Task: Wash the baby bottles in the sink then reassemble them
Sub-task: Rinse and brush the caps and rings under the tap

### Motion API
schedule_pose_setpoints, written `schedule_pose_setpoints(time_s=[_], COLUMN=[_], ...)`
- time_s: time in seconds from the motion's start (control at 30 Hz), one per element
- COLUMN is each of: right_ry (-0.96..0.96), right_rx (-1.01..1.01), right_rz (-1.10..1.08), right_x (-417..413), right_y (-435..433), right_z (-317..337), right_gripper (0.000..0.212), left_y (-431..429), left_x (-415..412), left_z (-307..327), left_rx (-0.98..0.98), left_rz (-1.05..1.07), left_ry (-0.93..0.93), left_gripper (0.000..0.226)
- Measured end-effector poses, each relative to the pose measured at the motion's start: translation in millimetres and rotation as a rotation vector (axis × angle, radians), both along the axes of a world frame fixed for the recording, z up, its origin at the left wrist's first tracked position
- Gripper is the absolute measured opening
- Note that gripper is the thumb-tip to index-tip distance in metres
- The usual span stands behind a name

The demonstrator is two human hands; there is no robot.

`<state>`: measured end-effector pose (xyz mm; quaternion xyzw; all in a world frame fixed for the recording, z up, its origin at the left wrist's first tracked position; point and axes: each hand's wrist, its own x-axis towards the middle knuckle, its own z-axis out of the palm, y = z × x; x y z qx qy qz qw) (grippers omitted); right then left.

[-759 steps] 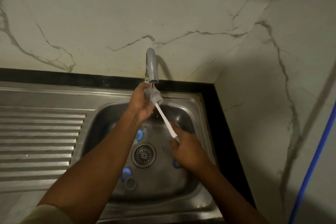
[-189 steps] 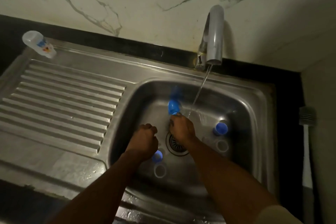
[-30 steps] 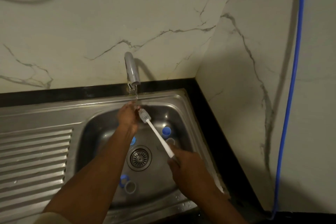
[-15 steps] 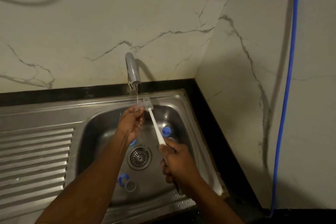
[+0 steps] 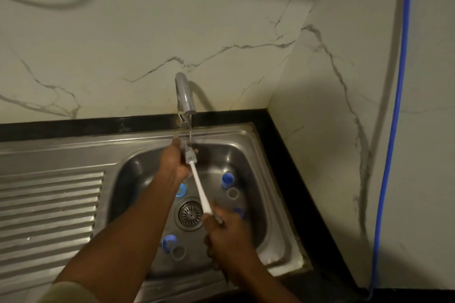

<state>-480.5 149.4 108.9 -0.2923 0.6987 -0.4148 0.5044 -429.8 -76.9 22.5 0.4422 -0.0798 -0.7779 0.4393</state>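
My right hand [image 5: 226, 231] grips the lower end of a white-handled bottle brush [image 5: 200, 192] over the steel sink [image 5: 256, 155]. The brush's grey bristle head sits under the thin stream from the tap [image 5: 184, 96]. My left hand [image 5: 173, 162] curls its thumb and fingers around that bristle head; anything else in its palm is hidden. Bottle parts lie in the basin: a blue cap [image 5: 227, 179] with a clear ring [image 5: 233, 193] at the right, a blue piece [image 5: 182, 189] under my left wrist, and a blue ring [image 5: 168, 241] beside a clear ring [image 5: 178, 252] at the front.
The drain strainer [image 5: 189, 214] is in the basin's middle. A ribbed steel drainboard [image 5: 49, 204] stretches to the left. Marble walls close in behind and on the right, where a blue cable [image 5: 394, 106] hangs down. A black counter strip [image 5: 295, 179] borders the sink.
My right hand has slid back down the handle toward me. The brush head has stayed under the stream, with my left hand wrapping closer round it.
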Motion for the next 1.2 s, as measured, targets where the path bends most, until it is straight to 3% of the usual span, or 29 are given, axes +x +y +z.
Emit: schedule_pose_setpoints(time_s=[0.17,0.3,0.43,0.57,0.63,0.83,0.93,1.03,1.2], right_ry=[0.091,0.164,0.255,0.338,0.311,0.496,0.482,0.389,0.362], right_rx=[-0.077,-0.029,-0.085,-0.046,-0.024,-0.066,-0.028,-0.006,-0.078], right_rz=[-0.047,-0.01,0.125,0.061,0.045,0.223,0.187,0.136,0.149], right_x=[8,-9,-14,-28,-33,-28,-26,-21,-2], right_y=[-26,-39,-13,-31,-49,-9,-34,-52,-18], right_z=[-4,-5,8,1,1,9,6,5,2], right_gripper=[0.032,0.026,0.029,0.023,0.021,0.039,0.034,0.028,0.023], left_y=[-2,2,-1,6,12,-1,3,3,-6], left_x=[-10,-15,-11,-16,-19,-3,-10,-18,-13], left_z=[13,6,0,-2,0,-5,-1,6,3], left_rx=[-0.065,-0.09,-0.008,-0.074,-0.098,-0.2,-0.179,-0.139,0.057], left_rz=[-0.043,-0.166,-0.033,-0.102,-0.131,0.042,0.047,0.017,0.127], left_ry=[-0.094,-0.146,-0.08,-0.031,0.016,-0.295,-0.178,-0.029,0.114], left_gripper=[0.023,0.033,0.034,0.012,0.012,0.022,0.031,0.021,0.017])
